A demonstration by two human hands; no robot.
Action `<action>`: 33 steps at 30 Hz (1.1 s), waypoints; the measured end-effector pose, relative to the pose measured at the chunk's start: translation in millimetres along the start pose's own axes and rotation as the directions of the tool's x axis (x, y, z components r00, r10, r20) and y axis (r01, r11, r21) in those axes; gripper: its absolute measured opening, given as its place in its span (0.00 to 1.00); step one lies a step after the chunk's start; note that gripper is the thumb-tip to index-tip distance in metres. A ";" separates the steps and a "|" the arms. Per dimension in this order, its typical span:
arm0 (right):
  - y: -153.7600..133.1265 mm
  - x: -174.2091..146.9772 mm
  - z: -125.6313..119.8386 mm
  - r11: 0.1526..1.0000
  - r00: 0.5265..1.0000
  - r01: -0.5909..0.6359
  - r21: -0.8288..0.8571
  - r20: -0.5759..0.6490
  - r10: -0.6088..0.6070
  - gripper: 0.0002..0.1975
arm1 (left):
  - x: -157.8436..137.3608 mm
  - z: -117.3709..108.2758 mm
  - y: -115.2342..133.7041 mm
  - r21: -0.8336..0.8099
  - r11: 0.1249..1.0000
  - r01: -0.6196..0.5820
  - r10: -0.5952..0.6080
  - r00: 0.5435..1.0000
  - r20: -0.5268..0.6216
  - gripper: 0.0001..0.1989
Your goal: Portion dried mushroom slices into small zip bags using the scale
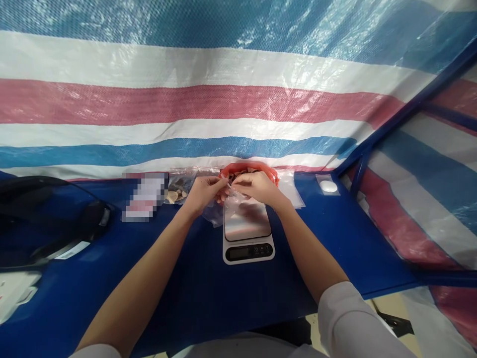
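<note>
In the head view, a clear plastic bag (228,203) is pinched between the left hand (205,191) and the right hand (255,187), brought close together just above a kitchen scale (248,233) on the blue table (194,278), before a red bowl (249,170).

Red, white and blue striped tarp (238,99), blue table (208,283), white scale (248,248), red-rimmed bowl (261,168).

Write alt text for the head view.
Both hands, left hand and right hand, hold a clear plastic bag above a white kitchen scale on a blue table. Behind them sits a red-rimmed bowl.
</note>
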State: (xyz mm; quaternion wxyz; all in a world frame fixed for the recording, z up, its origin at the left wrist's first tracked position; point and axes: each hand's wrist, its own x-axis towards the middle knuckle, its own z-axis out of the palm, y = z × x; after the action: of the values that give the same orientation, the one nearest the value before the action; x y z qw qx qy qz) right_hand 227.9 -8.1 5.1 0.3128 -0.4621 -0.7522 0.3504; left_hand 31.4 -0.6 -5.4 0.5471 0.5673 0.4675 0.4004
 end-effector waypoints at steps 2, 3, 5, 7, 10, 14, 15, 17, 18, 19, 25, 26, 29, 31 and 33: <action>4.1 0.5 0.6 0.998 0.999 -0.030 0.054 0.026 0.028 0.14 | -0.3 0.5 -0.2 -0.037 0.999 -0.001 0.002 1.000 0.020 0.20; 5.4 0.5 0.5 0.996 0.998 -0.048 0.072 0.038 0.046 0.15 | -0.4 1.0 -0.6 -0.048 0.999 -0.004 0.006 1.000 0.029 0.20; 6.4 0.1 -0.3 0.991 0.996 -0.083 0.104 0.045 0.079 0.14 | -0.5 2.1 -2.1 -0.059 0.998 -0.016 0.018 0.999 0.040 0.21; 5.8 -0.2 -1.5 0.983 0.994 -0.109 0.150 0.038 0.105 0.14 | -0.3 2.8 -3.7 -0.059 0.998 -0.035 0.037 0.998 0.045 0.21; 5.5 0.5 -2.0 0.963 0.992 -0.126 0.237 0.028 0.123 0.10 | -0.3 3.4 -5.0 -0.048 0.997 -0.063 0.065 0.997 0.048 0.21; 8.2 2.1 0.2 0.954 0.991 -0.129 0.270 0.014 0.131 0.07 | -1.3 3.9 -4.3 0.002 0.996 -0.087 0.086 0.994 0.069 0.20; 9.0 2.2 0.5 0.958 0.992 -0.122 0.259 0.013 0.123 0.07 | -1.7 3.7 -3.9 0.023 0.995 -0.097 0.095 0.993 0.069 0.20; 10.3 2.1 -0.4 0.970 0.995 -0.101 0.223 0.004 0.102 0.06 | -2.5 2.1 -3.2 0.091 0.988 -0.126 0.121 0.991 0.055 0.21; 10.8 1.9 -1.6 0.975 0.995 -0.093 0.202 -0.012 0.098 0.06 | -2.8 0.7 -2.8 0.144 0.979 -0.142 0.137 0.990 0.044 0.21; 11.2 1.7 -3.3 0.979 0.994 -0.092 0.183 -0.035 0.100 0.06 | -3.1 -1.1 -2.4 0.213 0.964 -0.159 0.157 0.987 0.027 0.20; 10.2 -0.1 -13.2 0.981 0.986 -0.123 0.147 -0.098 0.138 0.07 | -4.4 -6.7 -2.2 0.582 0.771 -0.258 0.340 0.940 -0.034 0.17; 9.2 -0.6 -13.8 0.979 0.986 -0.124 0.162 -0.093 0.140 0.07 | -4.5 -5.5 -2.7 0.590 0.757 -0.282 0.367 0.930 -0.026 0.16; 5.7 -1.9 -14.3 0.967 0.984 -0.137 0.213 -0.082 0.158 0.07 | -5.1 0.3 -5.2 0.605 0.696 -0.386 0.483 0.876 0.003 0.16; 4.5 -2.4 -14.2 0.958 0.982 -0.141 0.249 -0.084 0.167 0.06 | -5.6 4.7 -7.8 0.615 0.654 -0.440 0.539 0.842 0.029 0.21; 4.7 -2.5 -14.2 0.950 0.982 -0.134 0.282 -0.091 0.166 0.06 | -6.2 8.5 -11.1 0.618 0.636 -0.463 0.555 0.831 0.052 0.24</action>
State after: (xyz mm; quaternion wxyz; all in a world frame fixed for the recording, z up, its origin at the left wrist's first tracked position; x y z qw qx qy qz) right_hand 242.4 -5.4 8.9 0.3887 -0.4893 -0.6398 0.4473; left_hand 37.1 -9.1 -16.8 0.1651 0.7898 0.4288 0.4062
